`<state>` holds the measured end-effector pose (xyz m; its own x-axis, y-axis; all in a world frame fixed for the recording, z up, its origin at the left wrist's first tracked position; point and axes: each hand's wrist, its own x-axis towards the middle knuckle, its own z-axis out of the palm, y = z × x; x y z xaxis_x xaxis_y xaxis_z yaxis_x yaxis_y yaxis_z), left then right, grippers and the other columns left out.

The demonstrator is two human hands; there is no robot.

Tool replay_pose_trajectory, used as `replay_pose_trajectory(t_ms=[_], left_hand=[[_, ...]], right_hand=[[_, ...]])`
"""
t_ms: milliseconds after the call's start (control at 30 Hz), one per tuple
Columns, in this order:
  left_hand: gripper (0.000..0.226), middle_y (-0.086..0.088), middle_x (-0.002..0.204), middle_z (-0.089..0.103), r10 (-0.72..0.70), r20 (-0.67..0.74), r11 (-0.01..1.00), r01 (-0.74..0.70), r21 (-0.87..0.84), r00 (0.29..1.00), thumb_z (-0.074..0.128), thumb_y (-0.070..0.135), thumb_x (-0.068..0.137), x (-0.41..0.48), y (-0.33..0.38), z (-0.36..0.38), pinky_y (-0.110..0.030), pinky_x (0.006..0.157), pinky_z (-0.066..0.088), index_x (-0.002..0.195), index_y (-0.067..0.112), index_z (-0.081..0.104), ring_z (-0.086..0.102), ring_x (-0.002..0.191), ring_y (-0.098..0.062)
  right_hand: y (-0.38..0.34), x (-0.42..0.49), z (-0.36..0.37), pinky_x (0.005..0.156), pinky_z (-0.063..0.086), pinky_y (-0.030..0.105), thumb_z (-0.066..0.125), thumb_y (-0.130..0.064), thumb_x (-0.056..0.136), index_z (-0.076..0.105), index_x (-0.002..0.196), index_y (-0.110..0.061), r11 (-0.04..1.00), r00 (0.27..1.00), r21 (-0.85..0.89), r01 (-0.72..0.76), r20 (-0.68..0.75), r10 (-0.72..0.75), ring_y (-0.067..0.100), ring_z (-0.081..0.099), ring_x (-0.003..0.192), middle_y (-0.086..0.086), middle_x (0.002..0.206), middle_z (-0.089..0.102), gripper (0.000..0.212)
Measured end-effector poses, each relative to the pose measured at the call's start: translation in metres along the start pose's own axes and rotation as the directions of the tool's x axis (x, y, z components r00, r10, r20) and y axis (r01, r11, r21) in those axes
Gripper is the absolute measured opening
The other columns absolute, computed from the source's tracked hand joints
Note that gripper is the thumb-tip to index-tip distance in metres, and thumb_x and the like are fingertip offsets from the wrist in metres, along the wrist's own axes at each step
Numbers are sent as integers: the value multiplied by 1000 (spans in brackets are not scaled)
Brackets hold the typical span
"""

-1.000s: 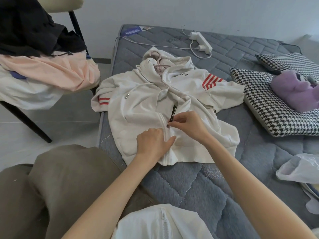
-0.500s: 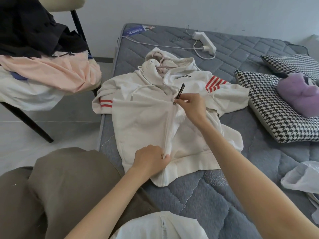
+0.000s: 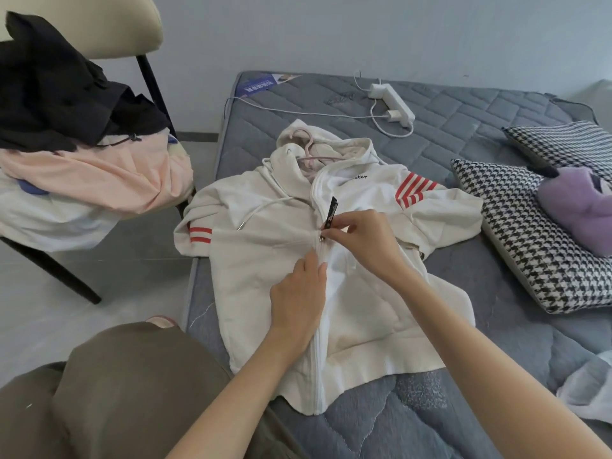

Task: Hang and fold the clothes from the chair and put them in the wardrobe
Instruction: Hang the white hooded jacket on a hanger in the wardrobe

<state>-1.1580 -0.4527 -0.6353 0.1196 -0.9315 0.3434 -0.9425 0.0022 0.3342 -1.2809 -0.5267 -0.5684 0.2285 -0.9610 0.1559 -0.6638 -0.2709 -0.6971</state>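
Observation:
A white zip hoodie (image 3: 265, 260) with red sleeve stripes lies front-up on the grey mattress (image 3: 463, 134), with a pink hanger (image 3: 308, 144) inside its hood. My right hand (image 3: 361, 236) pinches the black zipper pull (image 3: 332, 213) at chest height. My left hand (image 3: 298, 293) grips the fabric along the zip just below the slider. The zip is closed from hem to slider and open above. More clothes sit piled on the chair (image 3: 106, 31) at left: black (image 3: 59, 94), pink (image 3: 109, 173) and white (image 3: 43, 220).
A white power strip (image 3: 392, 102) with its cable lies at the mattress head. Houndstooth pillows (image 3: 530, 233) and a purple plush (image 3: 576, 207) lie at right. A white bag (image 3: 589, 392) is at the right edge. My olive-trousered knee (image 3: 116, 392) is at lower left.
My right hand drew the zipper pull up the hoodie. My left hand slid down to the hem, then came back up to just under the slider.

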Motion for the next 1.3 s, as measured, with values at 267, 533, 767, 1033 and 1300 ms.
replay_pose_trajectory(t_ms=[267,533,767,1033,1300], left_hand=[[31,4,64,48,77,-44,992,-72,101,996,33,28,98,-7,-6,1,-23,33,24,78,17,54,44,48,-14],[35,1,61,46,67,-13,996,-66,51,998,40,43,81,18,-15,-10,-22,34,27,67,12,51,49,53,-18],[31,-8,96,60,-9,133,1000,11,-11,991,42,36,98,98,18,-15,-33,57,41,103,8,54,61,88,-27],[19,-5,101,60,11,371,993,35,-117,928,28,19,102,80,8,-1,-32,67,36,108,14,45,58,93,-25],[27,-7,114,54,30,592,999,-17,-27,805,27,28,103,69,-24,22,-38,83,43,115,13,46,51,110,-27]], right_hand=[[1,50,2,70,53,40,70,-28,84,77,93,-26,997,984,-9,-79,-159,76,7,59,65,-14,82,72,11],[-2,72,2,61,47,33,69,-23,86,77,94,-27,993,977,94,-76,-193,93,8,42,48,-11,83,73,12],[-9,77,-17,51,29,18,71,-20,85,78,91,-23,999,991,36,26,-131,-22,1,47,46,-24,64,60,10],[0,123,-10,67,49,32,66,-22,88,77,97,-27,995,966,0,-98,-241,95,12,61,73,-7,86,74,15],[26,169,-6,81,52,29,68,-17,86,76,100,-15,974,960,87,-209,-173,222,10,64,89,-1,98,74,16]])
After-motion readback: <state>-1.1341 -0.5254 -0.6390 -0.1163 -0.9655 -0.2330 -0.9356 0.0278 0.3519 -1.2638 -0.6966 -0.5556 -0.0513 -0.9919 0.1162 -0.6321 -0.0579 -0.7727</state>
